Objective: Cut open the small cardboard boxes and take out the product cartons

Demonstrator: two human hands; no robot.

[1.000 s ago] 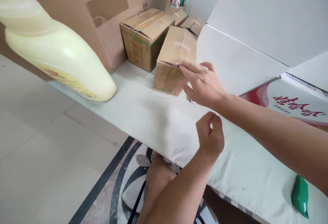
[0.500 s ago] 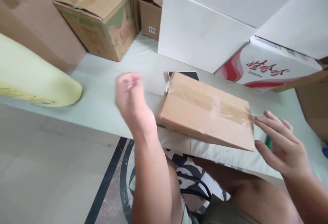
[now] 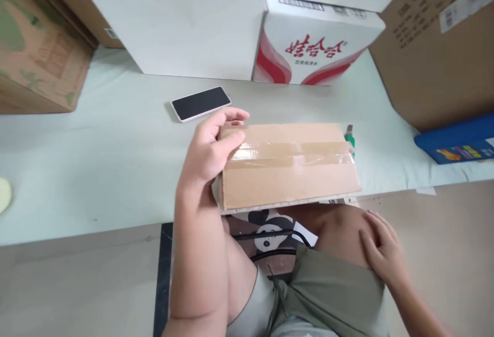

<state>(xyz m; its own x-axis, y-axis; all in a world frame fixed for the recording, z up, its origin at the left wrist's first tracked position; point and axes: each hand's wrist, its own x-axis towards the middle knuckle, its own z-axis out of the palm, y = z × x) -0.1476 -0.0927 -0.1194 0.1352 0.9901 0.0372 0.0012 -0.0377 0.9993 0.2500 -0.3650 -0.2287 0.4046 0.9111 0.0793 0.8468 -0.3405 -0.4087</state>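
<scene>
A taped cardboard box [image 3: 289, 185] lies at the near edge of the cloth-covered surface. My left hand [image 3: 212, 149] grips its left end, thumb on the top face and fingers over the far left corner. Clear tape runs along the box's top. My right hand [image 3: 386, 249] rests on my thigh, fingers stretched out and holding nothing. Just past the box's right end, a green-handled tool [image 3: 349, 139] shows in part; the box hides the rest. Beyond my left hand, a phone [image 3: 201, 103] lies with its dark screen up.
White boxes [image 3: 193, 23] and a red-and-white carton [image 3: 316, 49] stand along the back. Brown cartons stand at the left [image 3: 42, 49] and right [image 3: 443, 59]. A blue package [image 3: 459, 139] lies at the right edge. A pale yellow object [image 3: 4, 194] shows at far left.
My left hand has come down from the air onto the box's left end. My right hand has left the box's right end for my thigh. The view has swung right.
</scene>
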